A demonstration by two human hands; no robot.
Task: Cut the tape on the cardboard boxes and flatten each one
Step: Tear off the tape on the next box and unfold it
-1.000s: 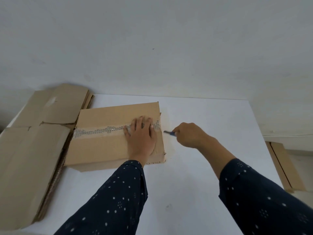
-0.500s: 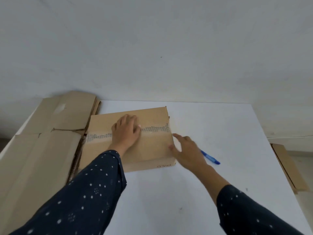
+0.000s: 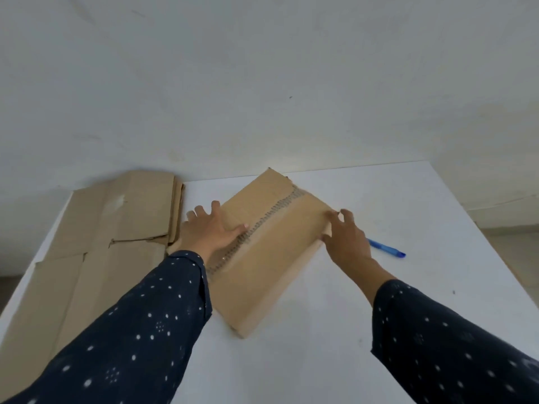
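Observation:
A brown cardboard box (image 3: 271, 258) lies turned at an angle in the middle of the white table (image 3: 320, 360). A strip of printed tape (image 3: 262, 225) runs along its top seam. My left hand (image 3: 211, 231) rests flat on the box's left side, fingers spread, thumb near the tape. My right hand (image 3: 347, 240) holds the box's right edge, with the fingers over its corner. A blue cutter (image 3: 386, 248) lies on the table just right of my right hand, and neither hand touches it.
Flattened cardboard (image 3: 96, 243) covers the left part of the table, reaching from the wall to the near edge. More cardboard shows past the table's right edge. A white wall stands right behind the table.
My right hand put the blue cutter down on the table and took the box's right edge. Both hands have turned the box from square to diagonal.

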